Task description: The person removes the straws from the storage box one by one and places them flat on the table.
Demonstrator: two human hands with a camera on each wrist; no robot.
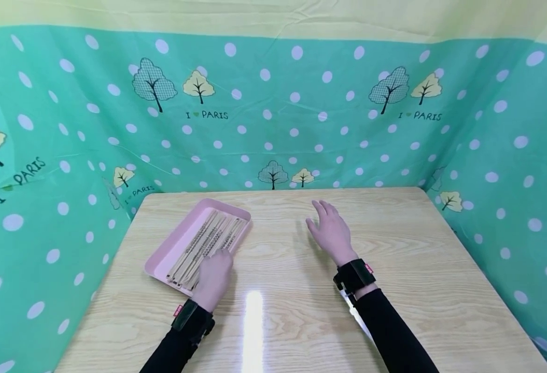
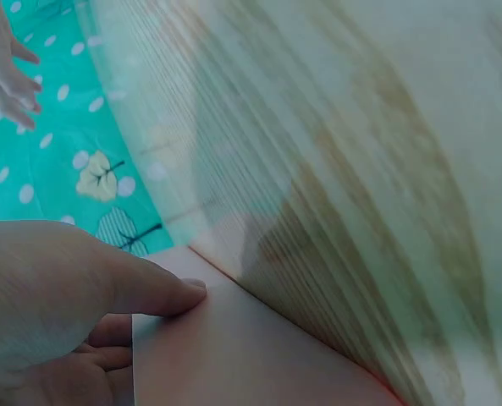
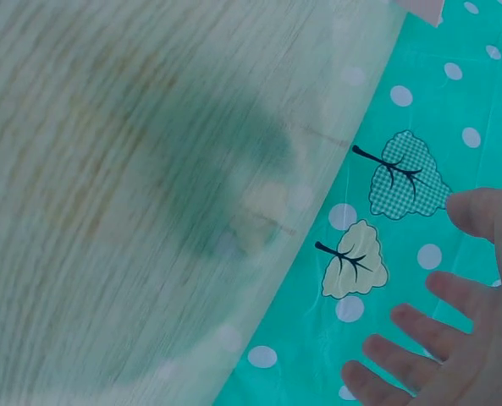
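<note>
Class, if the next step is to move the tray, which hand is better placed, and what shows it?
Probably the left hand: its thumb and fingers pinch the side of the tray. The right hand is open over the table, apart from the tray.

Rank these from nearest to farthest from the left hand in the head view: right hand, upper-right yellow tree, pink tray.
1. Pink tray: touching the left hand.
2. Right hand: off to the right.
3. Yellow tree: upper right, on the back curtain.
</note>
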